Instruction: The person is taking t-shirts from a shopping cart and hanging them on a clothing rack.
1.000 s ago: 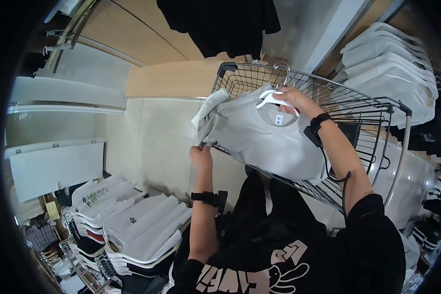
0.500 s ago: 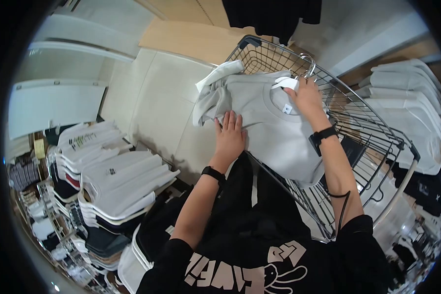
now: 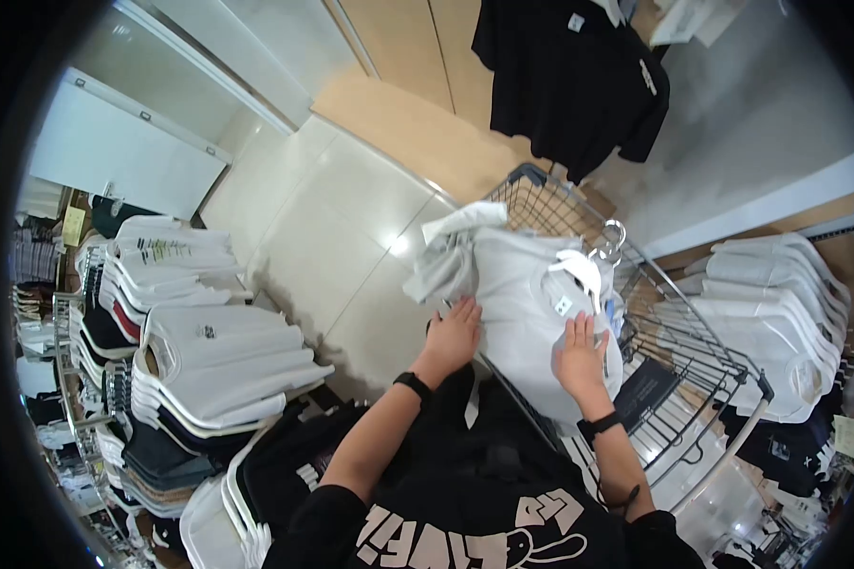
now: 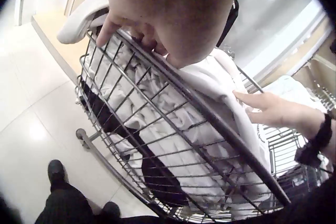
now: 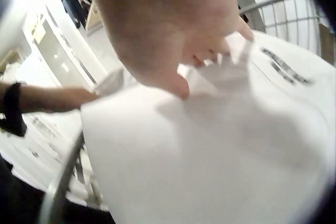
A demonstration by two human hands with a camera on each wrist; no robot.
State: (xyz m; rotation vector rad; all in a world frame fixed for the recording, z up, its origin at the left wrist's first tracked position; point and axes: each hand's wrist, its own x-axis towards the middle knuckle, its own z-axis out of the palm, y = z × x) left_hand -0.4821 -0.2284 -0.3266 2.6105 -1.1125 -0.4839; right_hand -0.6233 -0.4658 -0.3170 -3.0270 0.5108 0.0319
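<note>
A light grey shirt [image 3: 512,299] on a white hanger [image 3: 579,272] lies on top of the filled cart [image 3: 669,275]. The left hand [image 3: 453,334] rests on the shirt's left part at the cart's near rim, fingers extended. In the left wrist view the left hand [image 4: 168,14] lies over the rim, above pale garments inside the wire basket. Below the collar, the right hand [image 3: 581,360] rests on the shirt with spread fingers. The right wrist view has the right hand [image 5: 168,29] over smooth pale cloth. Metal hanger hooks [image 3: 613,239] stick up at the far side.
Racks of white shirts [image 3: 223,356] stand at the left, and more pale shirts [image 3: 769,322] hang at the right. A black shirt [image 3: 569,85] hangs beyond the cart. Tiled floor [image 3: 351,237] lies left of the cart, beside a wooden platform [image 3: 389,123].
The right hand has let go of the hanger and moved down onto the shirt. The left hand, earlier holding the shirt's edge, lies flat on it. The head view has shifted.
</note>
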